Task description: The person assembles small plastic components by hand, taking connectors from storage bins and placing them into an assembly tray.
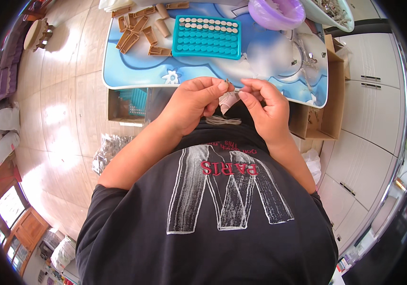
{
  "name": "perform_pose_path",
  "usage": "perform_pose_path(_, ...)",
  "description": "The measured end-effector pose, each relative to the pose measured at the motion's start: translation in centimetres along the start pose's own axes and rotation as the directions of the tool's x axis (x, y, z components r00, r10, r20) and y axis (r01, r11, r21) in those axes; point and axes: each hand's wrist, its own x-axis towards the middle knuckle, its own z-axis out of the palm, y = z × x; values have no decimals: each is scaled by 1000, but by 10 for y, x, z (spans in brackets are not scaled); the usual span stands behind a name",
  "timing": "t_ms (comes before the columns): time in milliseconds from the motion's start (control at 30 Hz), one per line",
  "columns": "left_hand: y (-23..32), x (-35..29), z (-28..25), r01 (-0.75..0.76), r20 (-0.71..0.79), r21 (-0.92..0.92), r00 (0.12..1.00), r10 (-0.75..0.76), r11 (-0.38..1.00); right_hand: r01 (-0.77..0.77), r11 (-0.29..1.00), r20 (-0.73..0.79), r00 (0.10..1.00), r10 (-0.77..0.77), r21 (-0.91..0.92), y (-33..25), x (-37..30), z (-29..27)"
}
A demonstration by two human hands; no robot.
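Observation:
My left hand (pixel 195 100) and my right hand (pixel 267 103) are close together in front of my chest, just off the near table edge. Thumb and forefinger of the left hand pinch a small greyish piece (pixel 227 82), too small to name. The right hand is pinched too, at a thin pale strand (pixel 236 91) that spans the gap between my fingertips. Below them hangs a pale pinkish thing (pixel 227 102), partly covered by my fingers. A coil of thin beige cord (pixel 223 121) rests against my dark clothing under the hands.
On the blue patterned table (pixel 139 78) stands a teal tray (pixel 207 53) of round knobs, two rows topped white. Several brown plastic pieces (pixel 130 42) lie left of it. A purple basin (pixel 279 16) and a pale tub (pixel 348 21) stand far right; a cardboard box (pixel 329 114) is below.

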Motion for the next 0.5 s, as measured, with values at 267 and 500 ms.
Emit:
perform_pose_path(267,3,-5,3,-27,-35,232,999,36,972,259,916,25,964,-264,-306,-11,7,2)
perform_pose_path(500,5,-8,3,-37,-32,375,998,53,926,179,978,90,981,-170,-107,-12,10,-5)
